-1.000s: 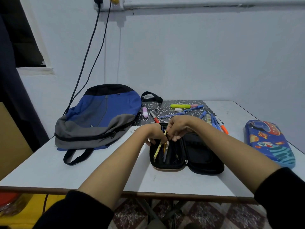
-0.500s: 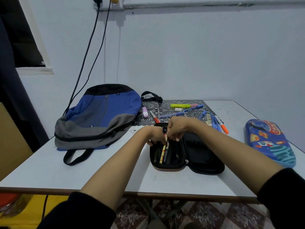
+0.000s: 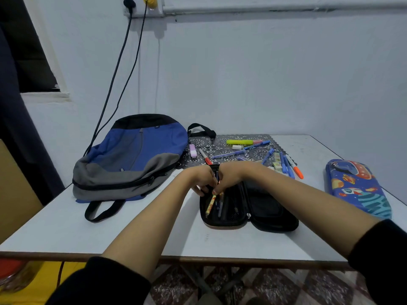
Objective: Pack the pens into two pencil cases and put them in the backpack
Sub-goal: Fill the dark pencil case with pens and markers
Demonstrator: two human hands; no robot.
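A black pencil case (image 3: pixel 271 216) lies open in the middle of the table. Its left half holds a yellow patterned pen (image 3: pixel 210 204) and a few dark pens. My left hand (image 3: pixel 201 179) grips the far left rim of the case. My right hand (image 3: pixel 231 176) pinches the top end of the yellow patterned pen, close against the left hand. Loose blue pens (image 3: pixel 229 154), a yellow highlighter (image 3: pixel 240 142), a red marker (image 3: pixel 204 156) and an orange marker (image 3: pixel 295 167) lie behind the case. A blue and grey backpack (image 3: pixel 136 155) lies at the left, zipped. A blue space-print pencil case (image 3: pixel 356 188) sits shut at the right.
The loose pens rest on a dark patterned mat (image 3: pixel 220 139) at the back of the white table (image 3: pixel 154 234). Small erasers lie among them. Two black cables (image 3: pixel 116 73) hang down the wall behind the backpack. The table's front edge is close to me.
The yellow patterned pen has gone from sticking out over the case's left rim to lying lower inside the left half. Both hands stayed at the case's far end.
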